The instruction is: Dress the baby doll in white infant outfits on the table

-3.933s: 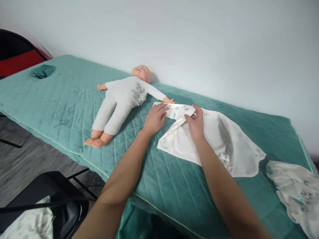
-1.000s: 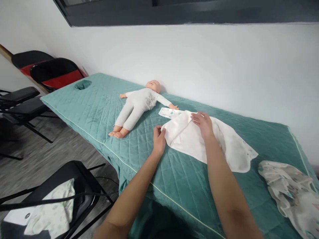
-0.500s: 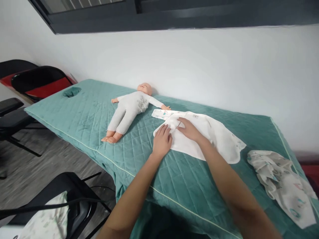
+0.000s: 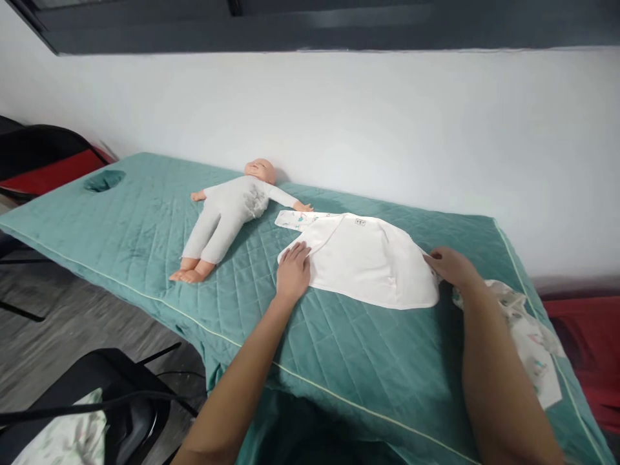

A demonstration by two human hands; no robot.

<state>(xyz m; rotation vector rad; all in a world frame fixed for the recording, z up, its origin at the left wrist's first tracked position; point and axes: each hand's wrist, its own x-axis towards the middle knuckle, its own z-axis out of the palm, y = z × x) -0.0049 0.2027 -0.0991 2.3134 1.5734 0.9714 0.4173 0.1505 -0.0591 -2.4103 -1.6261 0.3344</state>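
Observation:
A white baby shirt [image 4: 363,258] lies spread on the green quilted bed cover [image 4: 339,349], its patterned sleeve [image 4: 296,220] pointing left. My left hand [image 4: 293,268] rests flat on the shirt's left edge, fingers stretched out. At the right side of the shirt, my right hand [image 4: 450,266] pinches the cloth edge between thumb and fingers. To the left lies a baby doll [image 4: 227,216] on its back in a white suit, one hand close to the patterned sleeve.
A crumpled patterned garment [image 4: 533,349] lies at the bed's right end, partly behind my right forearm. A black chair [image 4: 130,387] with a patterned cloth [image 4: 72,433] stands at the lower left. A white wall [image 4: 387,129] runs along the far side.
My right hand has moved from the shirt's upper left part to its right edge and grips the cloth there. The shirt front lies flatter. The view has shifted to the right.

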